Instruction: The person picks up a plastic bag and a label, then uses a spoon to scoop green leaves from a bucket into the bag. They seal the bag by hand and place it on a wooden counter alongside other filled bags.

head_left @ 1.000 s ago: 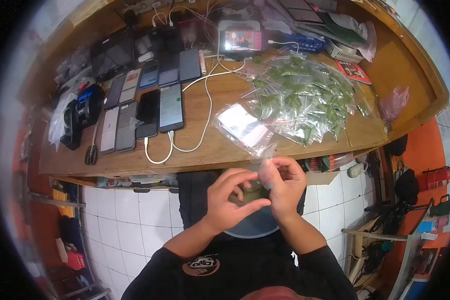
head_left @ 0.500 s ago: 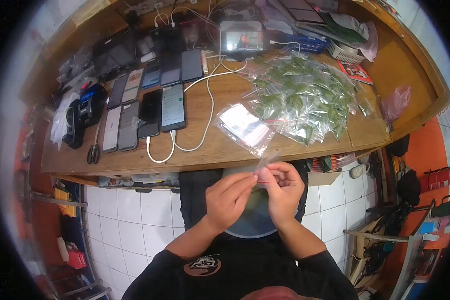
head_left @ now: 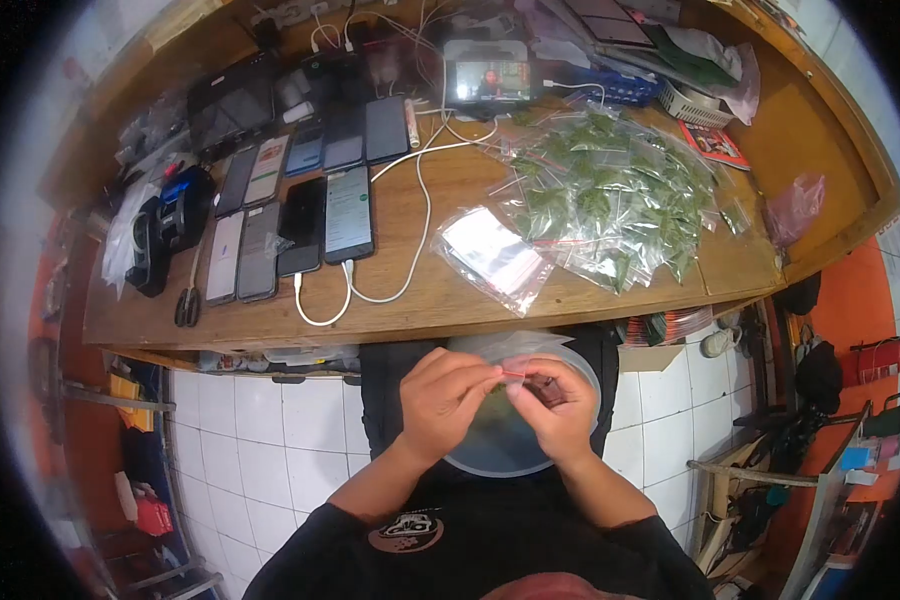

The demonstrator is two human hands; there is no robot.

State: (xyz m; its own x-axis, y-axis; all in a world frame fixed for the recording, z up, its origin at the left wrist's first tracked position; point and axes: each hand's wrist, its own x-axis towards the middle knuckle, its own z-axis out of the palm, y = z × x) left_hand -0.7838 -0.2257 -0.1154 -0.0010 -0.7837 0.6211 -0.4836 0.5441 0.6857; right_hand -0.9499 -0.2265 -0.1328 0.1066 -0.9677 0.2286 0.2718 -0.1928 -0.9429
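Observation:
Above a round translucent tub (head_left: 490,462) on the lap, my left hand (head_left: 444,398) and my right hand (head_left: 554,403) meet at a small clear zip bag (head_left: 513,375) with a red strip. Fingertips of both hands pinch its edges. A bit of green shows just below the strip, between the hands. Beyond them on the table lies a pack of clear bags (head_left: 492,255). Behind and right of that pack spreads a pile of clear bags holding green leaves (head_left: 605,200).
Several phones (head_left: 348,215) lie in rows on the wooden table (head_left: 410,318), some with white cables. Scissors (head_left: 187,305) and a tape dispenser (head_left: 148,250) are at the left. A propped phone (head_left: 488,80), baskets (head_left: 692,107) and pink plastic (head_left: 796,208) stand farther back.
Both hands have moved slightly down toward the lap. The small bag has turned, so its red strip now lies higher between the fingertips, and green shows below it.

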